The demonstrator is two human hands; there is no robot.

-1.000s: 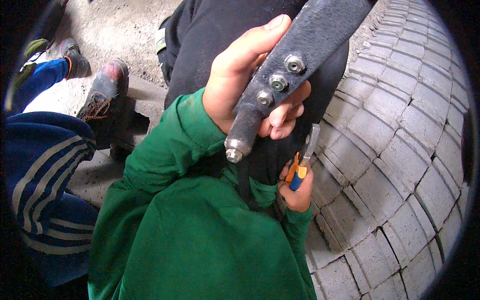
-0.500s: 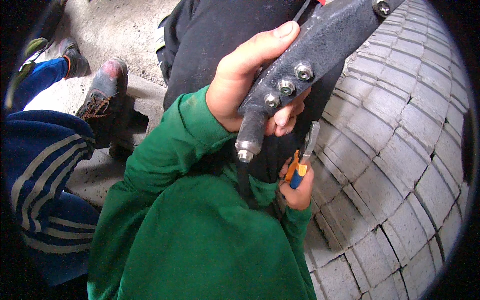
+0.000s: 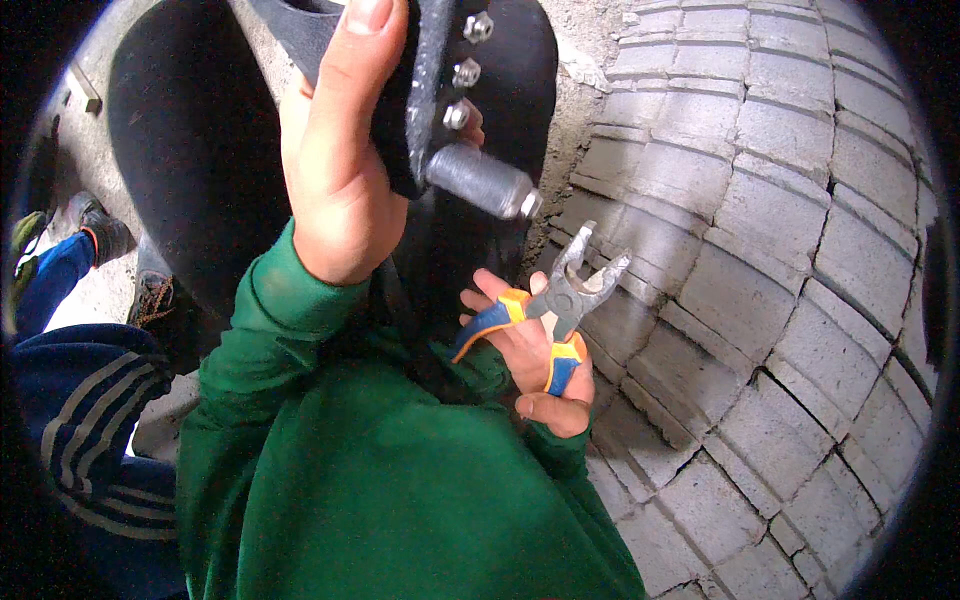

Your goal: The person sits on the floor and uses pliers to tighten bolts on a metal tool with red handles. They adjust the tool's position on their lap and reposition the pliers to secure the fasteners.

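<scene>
My left hand is closed around a dark metal piece, its thumb pointing up along the side. Several nuts on bolt ends line the piece's face. From its lower end a round dark stub with a bright nut sticks out toward the right. Below and to the right, my right hand holds combination pliers with blue and yellow handles. Their jaws are spread and point up, apart from the metal piece. One handle lies across the fingers, the other near the thumb.
Rows of grey concrete blocks fill the right side, close beside my right hand. At the left are another person's legs in blue striped trousers, and worn shoes on rough grey ground. My black-clad leg is behind the metal piece.
The metal piece has turned more upright and shifted left and up with my left hand. My right hand has moved left and turned over, and the pliers have opened wide.
</scene>
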